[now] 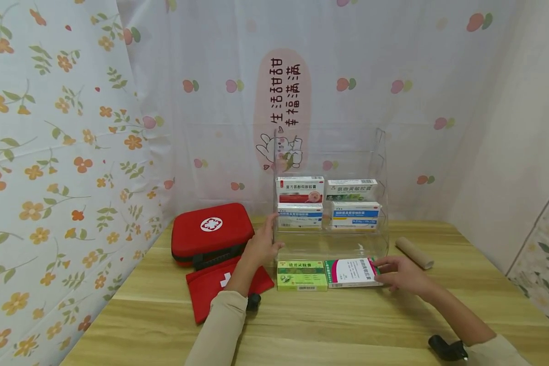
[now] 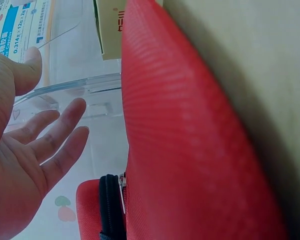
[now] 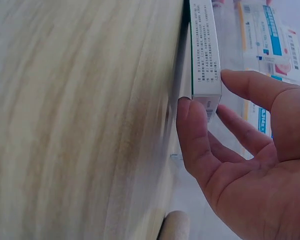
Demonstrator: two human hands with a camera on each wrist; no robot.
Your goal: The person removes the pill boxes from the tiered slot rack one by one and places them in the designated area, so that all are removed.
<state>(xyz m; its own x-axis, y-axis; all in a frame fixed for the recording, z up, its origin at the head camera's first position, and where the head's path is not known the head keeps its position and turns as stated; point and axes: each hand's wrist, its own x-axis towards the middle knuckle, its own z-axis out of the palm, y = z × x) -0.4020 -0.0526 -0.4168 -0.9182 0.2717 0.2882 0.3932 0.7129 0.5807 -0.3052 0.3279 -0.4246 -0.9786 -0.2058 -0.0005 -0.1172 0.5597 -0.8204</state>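
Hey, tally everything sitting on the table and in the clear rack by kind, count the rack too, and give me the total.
Boxes: 6 showing
Rack: 1
Red case: 1
Red pouch: 1
Tube: 1
Total: 10

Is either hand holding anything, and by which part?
The right hand grips the white, pink and green box by its right end. The left hand, open beside the clear rack, shows no clear grip.

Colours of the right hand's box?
Mainly white, magenta, green; the box shows best in the head view.
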